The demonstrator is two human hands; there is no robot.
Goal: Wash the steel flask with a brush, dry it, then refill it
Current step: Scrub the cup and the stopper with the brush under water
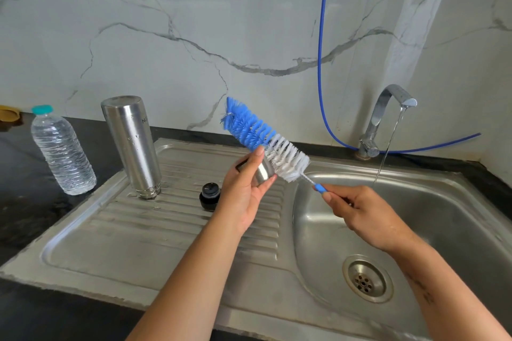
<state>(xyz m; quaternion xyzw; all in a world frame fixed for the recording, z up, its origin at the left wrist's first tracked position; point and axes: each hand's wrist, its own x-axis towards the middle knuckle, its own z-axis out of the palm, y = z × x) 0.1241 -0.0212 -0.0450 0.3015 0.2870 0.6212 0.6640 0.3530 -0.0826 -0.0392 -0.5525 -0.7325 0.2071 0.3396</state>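
Over the steel sink [194, 232], left hand [243, 191] clamped on cap [263, 171], right hand [360, 213] pinching brush [266, 141] handle.

Flask [133, 147] upside down on the drainboard [116, 235], bottle [62, 151] to its left, cap [209, 196] to its right, basin [415, 230] further right, tap [383, 119] behind.
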